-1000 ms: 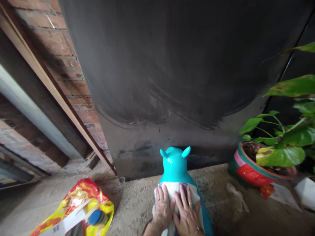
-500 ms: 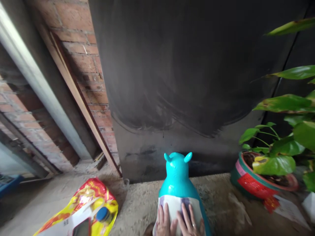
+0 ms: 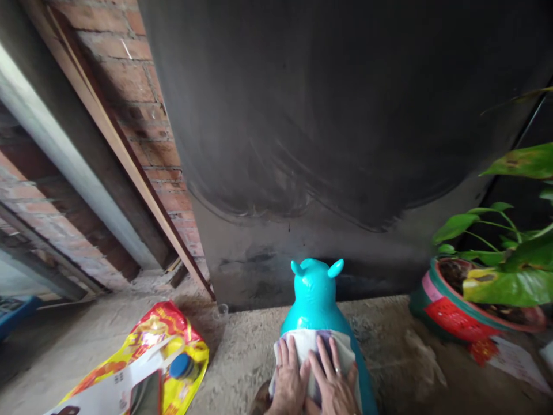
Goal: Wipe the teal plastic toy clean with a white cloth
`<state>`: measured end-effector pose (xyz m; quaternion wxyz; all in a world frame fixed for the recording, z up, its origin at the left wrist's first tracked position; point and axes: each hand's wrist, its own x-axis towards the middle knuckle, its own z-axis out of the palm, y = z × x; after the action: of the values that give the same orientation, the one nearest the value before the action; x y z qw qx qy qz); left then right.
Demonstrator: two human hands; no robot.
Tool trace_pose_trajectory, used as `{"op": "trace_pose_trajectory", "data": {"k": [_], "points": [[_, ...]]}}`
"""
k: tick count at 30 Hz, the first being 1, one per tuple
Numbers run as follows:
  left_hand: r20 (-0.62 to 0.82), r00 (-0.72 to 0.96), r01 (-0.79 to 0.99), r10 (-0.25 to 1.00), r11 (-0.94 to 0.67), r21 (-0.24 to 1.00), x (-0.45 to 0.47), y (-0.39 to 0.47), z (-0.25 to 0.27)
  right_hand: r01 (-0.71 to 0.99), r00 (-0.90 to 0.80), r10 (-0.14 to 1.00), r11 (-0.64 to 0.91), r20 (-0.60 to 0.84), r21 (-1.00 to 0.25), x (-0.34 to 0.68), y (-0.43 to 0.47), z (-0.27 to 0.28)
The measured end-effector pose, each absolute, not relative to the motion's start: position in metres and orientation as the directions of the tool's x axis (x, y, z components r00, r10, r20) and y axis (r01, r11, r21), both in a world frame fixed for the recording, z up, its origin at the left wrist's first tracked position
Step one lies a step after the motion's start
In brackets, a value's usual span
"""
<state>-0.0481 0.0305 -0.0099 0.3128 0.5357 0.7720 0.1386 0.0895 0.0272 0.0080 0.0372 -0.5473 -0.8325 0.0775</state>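
A shiny turquoise inflatable animal toy point(image 3: 314, 300) with two small ears stands on the floor in front of me. Over its back lies a white cloth point(image 3: 306, 340) with purplish patches. My left hand point(image 3: 288, 374) rests flat on the cloth, fingers stretched out. Beside it, my right hand point(image 3: 332, 377) also lies flat on the cloth with fingers spread, a ring on one finger. The thumbs are close together. The toy's lower part is hidden by the cloth and my hands.
A dark panel point(image 3: 302, 144) stands behind the toy. On the left are a red-yellow bag point(image 3: 162, 320), a blue-capped bottle point(image 3: 181, 366) and a leaning wooden strip point(image 3: 129, 155). On the right is a potted plant point(image 3: 458, 311) with papers point(image 3: 514, 360) beside it.
Both hands remain flat on the cloth and show farther up in the view. The cloth's edges look more rumpled. The view has shifted slightly, moving the plant to the right.
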Motion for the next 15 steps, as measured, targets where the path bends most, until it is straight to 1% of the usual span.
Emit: {"op": "trace_pose_trajectory", "data": {"k": [2, 5, 8, 10, 12, 13, 14, 15], "points": [[-0.375, -0.251, 0.683, 0.893, 0.437, 0.585, -0.053, 0.050, -0.004, 0.895, -0.409, 0.911, 0.390, -0.052, -0.216, 0.083, 0.044, 0.019], [-0.382, -0.245, 0.658, 0.891, 0.443, 0.610, -0.058, 0.065, -0.001, 0.879, -0.423, 0.906, 0.404, -0.022, -0.255, 0.077, 0.061, 0.030], [-0.397, -0.269, 0.640, 0.878, 0.471, 0.608, -0.058, 0.055, 0.000, 0.858, -0.458, 0.889, 0.445, 0.010, -0.258, 0.081, 0.063, 0.025], [-0.401, -0.281, 0.636, 0.872, 0.482, 0.603, -0.052, 0.044, 0.006, 0.842, -0.490, 0.871, 0.485, 0.044, -0.235, 0.088, 0.056, 0.013], [-0.351, -0.320, 0.657, 0.880, 0.473, 0.587, -0.040, 0.041, 0.021, 0.817, -0.533, 0.836, 0.548, 0.128, -0.179, 0.096, 0.040, -0.005], [-0.313, -0.335, 0.671, 0.889, 0.458, 0.582, -0.032, 0.047, 0.033, 0.814, -0.536, 0.820, 0.565, 0.200, -0.136, 0.100, 0.029, -0.015], [-0.216, -0.396, 0.708, 0.893, 0.446, 0.547, -0.023, 0.058, 0.046, 0.820, -0.523, 0.804, 0.565, 0.282, -0.090, 0.103, 0.017, -0.024], [-0.156, -0.407, 0.729, 0.900, 0.423, 0.538, -0.015, 0.073, 0.061, 0.837, -0.493, 0.791, 0.545, 0.363, -0.050, 0.105, 0.005, -0.032]]}}
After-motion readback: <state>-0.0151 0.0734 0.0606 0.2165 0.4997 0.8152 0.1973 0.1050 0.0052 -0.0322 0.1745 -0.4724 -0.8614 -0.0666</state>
